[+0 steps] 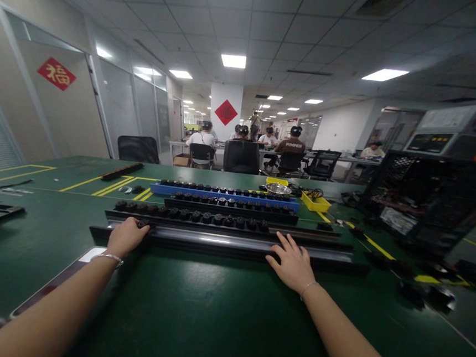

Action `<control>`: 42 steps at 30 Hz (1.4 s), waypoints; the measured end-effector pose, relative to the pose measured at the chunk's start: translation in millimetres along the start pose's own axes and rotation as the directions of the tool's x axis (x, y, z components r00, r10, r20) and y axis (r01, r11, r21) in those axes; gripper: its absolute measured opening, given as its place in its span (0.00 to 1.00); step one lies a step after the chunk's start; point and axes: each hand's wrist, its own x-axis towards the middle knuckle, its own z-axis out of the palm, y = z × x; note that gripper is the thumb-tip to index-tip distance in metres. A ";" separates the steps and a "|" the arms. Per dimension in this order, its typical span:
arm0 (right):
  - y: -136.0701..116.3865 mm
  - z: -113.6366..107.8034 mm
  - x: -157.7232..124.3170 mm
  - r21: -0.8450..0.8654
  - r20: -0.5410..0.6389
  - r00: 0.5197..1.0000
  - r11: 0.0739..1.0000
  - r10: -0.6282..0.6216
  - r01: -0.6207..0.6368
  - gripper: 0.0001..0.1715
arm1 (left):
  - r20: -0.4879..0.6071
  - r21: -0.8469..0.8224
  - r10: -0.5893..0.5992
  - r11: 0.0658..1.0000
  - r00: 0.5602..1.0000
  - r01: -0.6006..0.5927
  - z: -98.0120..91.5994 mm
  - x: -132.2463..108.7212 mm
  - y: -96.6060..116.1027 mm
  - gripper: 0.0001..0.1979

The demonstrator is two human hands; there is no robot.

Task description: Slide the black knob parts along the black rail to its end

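Black rail, long axis left-to-right; right hand across it

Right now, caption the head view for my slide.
Left hand holding a black part, right hand open, both at the front rail.

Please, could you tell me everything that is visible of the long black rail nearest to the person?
The long black rail is a straight channel with a shiny, metal-looking strip along its inside; its other material is unclear. It lies crosswise on the green table. The left hand pinches a small black part over its left portion; the right hand, spread open, appears to touch its right portion.
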 end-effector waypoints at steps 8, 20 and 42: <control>-4.6 -2.8 -1.2 0.022 0.001 0.999 0.999 0.036 -0.036 0.28 | -0.025 -0.017 -0.032 0.999 0.999 0.031 4.9 -0.5 2.4 0.24; -2.4 5.8 -0.9 0.011 -0.072 0.997 1.000 0.027 -0.026 0.27 | -0.126 -0.013 -0.048 0.999 0.991 0.047 12.3 -15.2 16.4 0.24; -1.7 7.4 -1.5 0.015 -0.091 0.996 1.000 0.020 -0.019 0.26 | -0.222 0.026 0.014 1.000 0.975 -0.008 25.1 -33.7 34.6 0.24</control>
